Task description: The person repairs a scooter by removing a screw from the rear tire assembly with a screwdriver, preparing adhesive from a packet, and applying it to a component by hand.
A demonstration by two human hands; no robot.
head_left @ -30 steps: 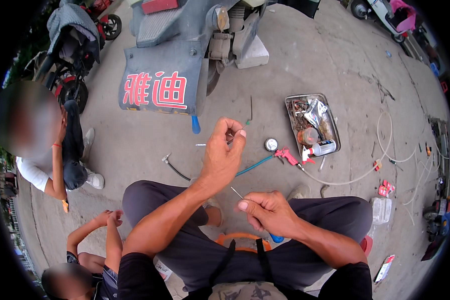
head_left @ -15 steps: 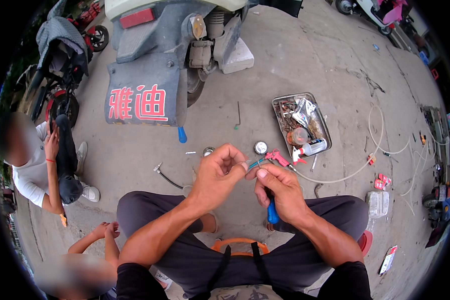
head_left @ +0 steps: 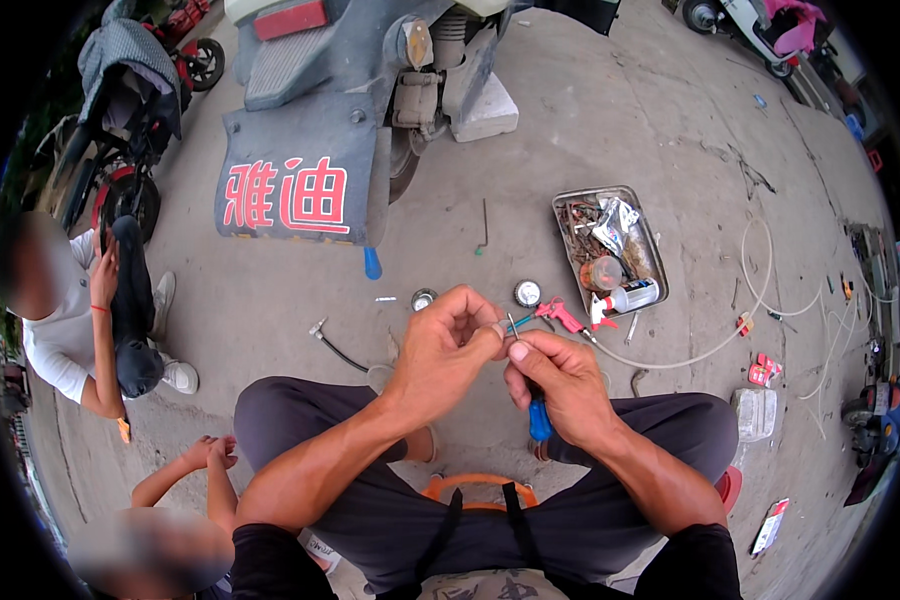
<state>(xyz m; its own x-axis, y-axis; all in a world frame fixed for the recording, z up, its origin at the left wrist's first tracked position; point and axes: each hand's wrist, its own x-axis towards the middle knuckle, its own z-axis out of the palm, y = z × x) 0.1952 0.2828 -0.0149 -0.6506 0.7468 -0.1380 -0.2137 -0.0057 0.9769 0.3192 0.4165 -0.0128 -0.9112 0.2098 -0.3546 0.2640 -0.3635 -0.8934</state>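
Note:
Just in front of my knees, my two hands meet close together. My left hand (head_left: 448,342) is closed, thumb and index finger pinched; whatever is between them is too small to make out. In my right hand (head_left: 562,375) is a blue-handled tool (head_left: 540,420), its handle sticking out below the fingers. A thin metal shaft (head_left: 513,327) rises between the fingertips of both hands. Beyond them on the ground lies a pink air blow gun (head_left: 560,316) with a blue nozzle, joined to a clear hose (head_left: 670,364). A small round tin (head_left: 527,292) sits beside it.
A metal tray (head_left: 662,262) of small parts and a spray bottle (head_left: 634,294) lies front right. Ahead stands a scooter with a dark mudguard (head_left: 300,130). At left are a seated person (head_left: 70,330) and another person's hands (head_left: 213,452). A short black hose (head_left: 340,350) lies nearby.
The thin metal shaft now stands more upright between my fingertips. Both hands stay nearly in place, and the surroundings have shifted slightly right in the view.

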